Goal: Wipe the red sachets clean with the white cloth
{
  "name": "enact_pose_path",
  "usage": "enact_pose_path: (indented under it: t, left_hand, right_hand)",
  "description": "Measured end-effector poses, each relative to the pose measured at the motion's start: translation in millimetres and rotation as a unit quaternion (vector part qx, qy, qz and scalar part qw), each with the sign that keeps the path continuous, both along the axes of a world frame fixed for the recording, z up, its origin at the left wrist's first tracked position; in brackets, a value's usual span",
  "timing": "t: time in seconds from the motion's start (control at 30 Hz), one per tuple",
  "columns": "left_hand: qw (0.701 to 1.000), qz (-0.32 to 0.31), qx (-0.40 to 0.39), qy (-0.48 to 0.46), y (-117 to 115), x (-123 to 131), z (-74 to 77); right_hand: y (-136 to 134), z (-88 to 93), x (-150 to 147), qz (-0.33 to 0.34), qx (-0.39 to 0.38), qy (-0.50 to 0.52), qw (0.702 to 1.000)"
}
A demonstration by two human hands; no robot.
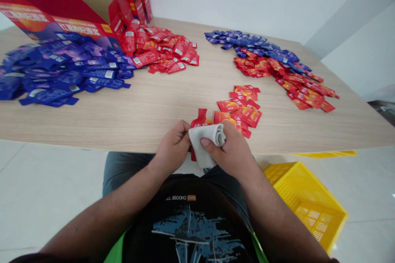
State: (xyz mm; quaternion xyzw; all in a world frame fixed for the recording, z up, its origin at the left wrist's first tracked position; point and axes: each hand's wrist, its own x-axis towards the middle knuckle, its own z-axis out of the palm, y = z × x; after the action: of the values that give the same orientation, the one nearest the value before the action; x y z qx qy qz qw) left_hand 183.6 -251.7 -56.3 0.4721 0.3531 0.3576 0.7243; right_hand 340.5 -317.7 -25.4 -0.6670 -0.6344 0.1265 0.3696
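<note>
My left hand [173, 146] and my right hand [228, 148] both grip a folded white cloth [200, 143] at the table's near edge. The cloth is wrapped around a red sachet [201, 120], whose top shows above it and whose lower end shows below it. Just right of my right hand lies a loose heap of red and orange sachets [239, 109]. Its lower corner is partly hidden behind my right hand.
Large heaps of blue sachets [61, 70] and red sachets [160, 49] lie at the far left of the wood-grain table [138, 115], below an open printed cardboard carton [61, 4]. Mixed blue [249, 41] and red sachets [293, 78] lie far right. A yellow plastic crate [305, 201] sits on the floor.
</note>
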Motion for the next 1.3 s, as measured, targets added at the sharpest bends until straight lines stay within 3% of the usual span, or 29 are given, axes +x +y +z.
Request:
enact_pose_path:
  t: [0.13,0.2,0.3,0.4,0.6,0.73,0.8,0.87,0.97,1.17,1.3]
  left_hand:
    - [0.999,-0.039,-0.002,-0.01,1,4,-2.2]
    - [0.999,-0.027,-0.02,-0.034,3,5,1.2]
    - [0.997,0.021,-0.045,-0.063,7,5,7.3]
    - [0.997,0.014,-0.048,-0.053,8,3,5.7]
    - [0.994,-0.098,-0.025,0.026,14,6,-3.5]
    - [0.977,-0.085,0.138,0.136,57,5,15.6]
    - [0.934,-0.045,0.268,0.233,92,3,29.6]
    - [0.863,0.0,0.379,0.333,130,2,41.0]
    - [0.762,0.043,0.479,0.433,186,4,49.0]
    - [0.61,0.045,0.527,0.59,265,30,51.5]
    - [0.541,0.009,0.567,0.621,297,51,51.3]
  right_hand:
    - [5,4.0,5,-0.068,0.046,-0.018,0.996]
    - [2,3.1,0,-0.031,0.036,-0.027,0.999]
    - [-12,-2.7,-11,0.051,-0.04,-0.04,0.997]
    - [-19,-9.2,-12,0.071,-0.07,-0.032,0.995]
    - [1,-6.9,29,-0.118,0.067,-0.033,0.99]
    - [0,-10.1,62,-0.176,0.077,-0.004,0.981]
    - [-6,-16.0,76,-0.19,0.067,0.006,0.979]
    - [-10,-20.8,88,-0.202,0.051,0.004,0.978]
    - [-7,-21.5,108,-0.229,0.03,-0.012,0.973]
    - [26,-5.7,155,-0.249,0.05,-0.068,0.965]
    - [58,10.0,181,-0.239,0.062,-0.1,0.964]
